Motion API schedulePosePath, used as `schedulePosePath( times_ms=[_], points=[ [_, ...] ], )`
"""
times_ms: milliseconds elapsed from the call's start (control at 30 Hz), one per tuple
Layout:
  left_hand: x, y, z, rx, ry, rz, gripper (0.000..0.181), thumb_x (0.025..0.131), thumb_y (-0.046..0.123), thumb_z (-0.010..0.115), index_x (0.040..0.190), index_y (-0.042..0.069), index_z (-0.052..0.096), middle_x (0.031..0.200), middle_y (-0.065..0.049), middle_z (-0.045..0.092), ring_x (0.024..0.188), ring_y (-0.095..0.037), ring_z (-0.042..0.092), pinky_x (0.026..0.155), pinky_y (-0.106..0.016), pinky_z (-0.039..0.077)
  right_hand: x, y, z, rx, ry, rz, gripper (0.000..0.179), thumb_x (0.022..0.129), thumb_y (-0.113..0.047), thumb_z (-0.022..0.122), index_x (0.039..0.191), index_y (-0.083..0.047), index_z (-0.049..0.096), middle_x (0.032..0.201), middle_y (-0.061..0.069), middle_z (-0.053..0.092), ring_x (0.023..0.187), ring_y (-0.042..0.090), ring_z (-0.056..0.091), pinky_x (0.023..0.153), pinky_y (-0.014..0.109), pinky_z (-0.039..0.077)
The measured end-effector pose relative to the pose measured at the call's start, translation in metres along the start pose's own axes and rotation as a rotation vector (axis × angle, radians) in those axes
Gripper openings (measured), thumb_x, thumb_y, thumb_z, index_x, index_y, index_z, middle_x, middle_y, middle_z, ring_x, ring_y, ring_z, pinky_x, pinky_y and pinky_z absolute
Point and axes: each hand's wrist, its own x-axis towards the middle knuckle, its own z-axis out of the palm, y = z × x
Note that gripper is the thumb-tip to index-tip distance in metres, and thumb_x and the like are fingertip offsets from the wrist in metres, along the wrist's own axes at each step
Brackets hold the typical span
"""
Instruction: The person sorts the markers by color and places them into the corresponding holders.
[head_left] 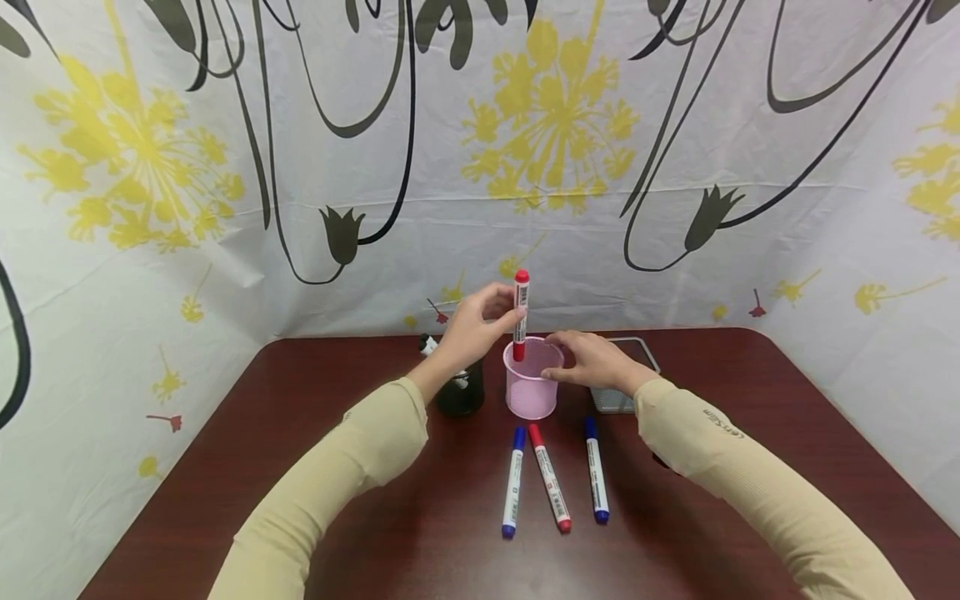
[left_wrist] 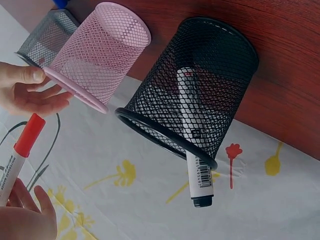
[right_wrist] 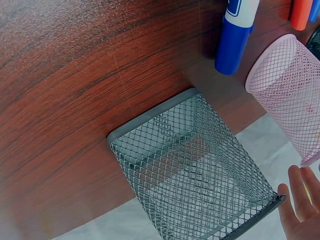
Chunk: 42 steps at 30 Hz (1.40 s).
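My left hand (head_left: 480,321) pinches a red whiteboard marker (head_left: 521,308) between thumb and fingers. The marker stands upright, its lower red end at the mouth of the pink mesh pen cup (head_left: 531,398). On the cup's right side, my right hand (head_left: 596,362) holds the rim, thumb in front and fingers toward the back. In the left wrist view, the right thumb (left_wrist: 34,75) touches that rim. Just left of the pink cup stands a black mesh pen cup (left_wrist: 220,55) with a black-capped whiteboard marker (left_wrist: 201,175) leaning in it.
A grey mesh pen holder (right_wrist: 185,165) stands right of the pink cup, partly behind my right hand. In front lie a blue marker (head_left: 513,487), a red marker (head_left: 551,482) and another blue marker (head_left: 596,475) on the dark wooden table (head_left: 420,533). A patterned cloth (head_left: 450,167) hangs behind.
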Motion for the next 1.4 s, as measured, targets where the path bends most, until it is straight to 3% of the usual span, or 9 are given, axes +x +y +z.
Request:
schedulePosePath(
  times_ms=[467, 1267, 1400],
  points=[
    [0.009, -0.006, 0.005, -0.003, 0.035, 0.01, 0.022, 0.085, 0.016, 0.06, 0.102, 0.002, 0.058, 0.094, -0.007, 0.061, 0.088, -0.014, 0.057, 0.078, -0.022, 0.043, 0.0, 0.0, 0.0, -0.001, 0.007, -0.015, 0.061, 0.074, -0.044, 0.067, 0.116, -0.002, 0.053, 0.109, 0.012, 0.057, 0.095, 0.026, 0.055, 0.079, 0.041, 0.043],
    [0.02, -0.019, 0.013, -0.015, 0.073, -0.036, 0.021, 0.084, 0.015, 0.061, 0.101, 0.003, 0.058, 0.093, -0.006, 0.062, 0.087, -0.013, 0.057, 0.078, -0.022, 0.043, -0.002, -0.002, 0.0, 0.007, -0.006, 0.015, 0.062, 0.074, -0.046, 0.066, 0.118, -0.004, 0.053, 0.11, 0.011, 0.056, 0.096, 0.026, 0.054, 0.079, 0.041, 0.044],
    [0.019, -0.014, 0.012, -0.014, 0.071, -0.043, 0.021, 0.084, 0.014, 0.061, 0.1, 0.001, 0.058, 0.094, -0.008, 0.062, 0.088, -0.015, 0.058, 0.078, -0.023, 0.043, -0.002, -0.001, -0.001, 0.005, -0.007, 0.014, 0.062, 0.074, -0.046, 0.066, 0.117, -0.004, 0.053, 0.11, 0.011, 0.056, 0.096, 0.026, 0.054, 0.08, 0.042, 0.043]
  ],
)
